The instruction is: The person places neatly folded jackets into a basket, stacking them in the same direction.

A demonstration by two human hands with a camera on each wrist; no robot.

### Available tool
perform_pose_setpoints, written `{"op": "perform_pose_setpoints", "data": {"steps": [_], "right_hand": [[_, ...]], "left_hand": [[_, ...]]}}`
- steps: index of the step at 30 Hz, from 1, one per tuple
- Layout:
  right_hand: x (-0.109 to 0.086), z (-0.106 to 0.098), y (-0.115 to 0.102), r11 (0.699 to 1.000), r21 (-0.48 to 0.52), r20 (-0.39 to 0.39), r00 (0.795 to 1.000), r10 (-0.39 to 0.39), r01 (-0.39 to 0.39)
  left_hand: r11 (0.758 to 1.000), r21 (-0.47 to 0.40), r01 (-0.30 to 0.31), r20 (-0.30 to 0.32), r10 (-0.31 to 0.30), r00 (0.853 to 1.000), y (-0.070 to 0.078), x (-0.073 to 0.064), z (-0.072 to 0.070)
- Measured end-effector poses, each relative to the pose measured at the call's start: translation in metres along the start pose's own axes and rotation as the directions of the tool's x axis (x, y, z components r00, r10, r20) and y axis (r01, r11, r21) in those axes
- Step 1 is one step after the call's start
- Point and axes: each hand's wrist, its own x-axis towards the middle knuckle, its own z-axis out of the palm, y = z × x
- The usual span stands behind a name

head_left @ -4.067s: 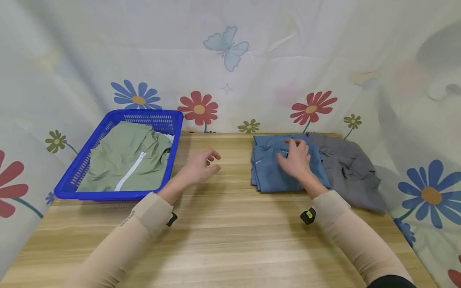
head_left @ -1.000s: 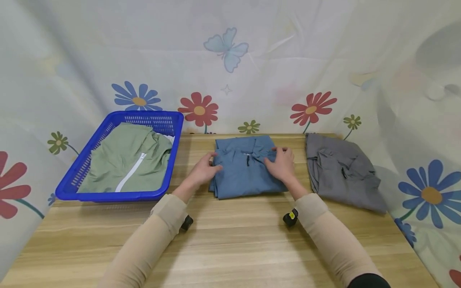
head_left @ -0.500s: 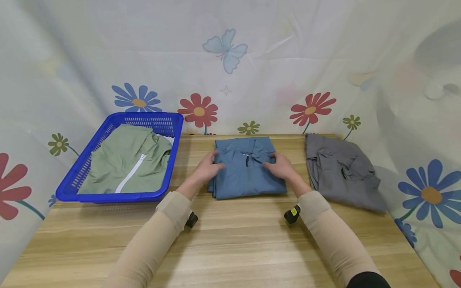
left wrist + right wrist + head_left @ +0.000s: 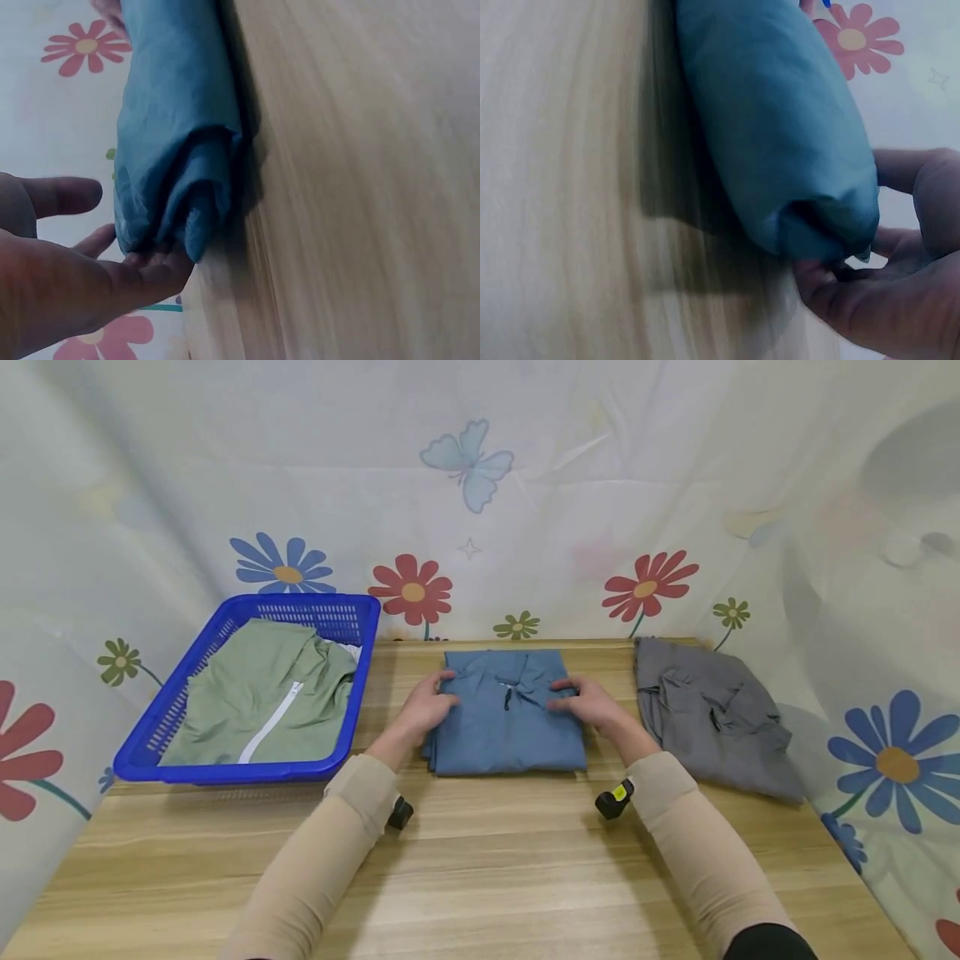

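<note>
A folded blue zip jacket (image 4: 506, 727) lies at the middle of the table, collar toward the back. My left hand (image 4: 425, 706) is at its left edge. In the left wrist view its fingertips (image 4: 161, 266) reach under the end of the folds, while the thumb stands apart from the cloth. At the right edge my right hand (image 4: 596, 706) holds the jacket, with the thumb (image 4: 900, 169) against the top and curled fingers (image 4: 821, 289) under the end in the right wrist view.
To the left stands a blue plastic basket (image 4: 365, 668) holding a green garment (image 4: 255, 693) with a white zip. A folded grey garment (image 4: 712, 727) lies on the right of the wooden table (image 4: 495, 860). A flowered cloth (image 4: 570, 510) hangs behind the table.
Over four seconds the blue jacket has moved left, from beside the grey garment to the middle. In the last half second it has shifted slightly left, and the right fingers have gone under its edge.
</note>
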Motion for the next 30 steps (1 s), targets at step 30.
{"op": "perform_pose_setpoints", "data": {"steps": [30], "right_hand": [[-0.006,-0.007,0.004,0.999,0.016,0.083,0.995,-0.047,0.046]], "left_hand": [[0.999,-0.032,-0.035,0.061,0.037,0.997,-0.017,-0.004,-0.012]]}}
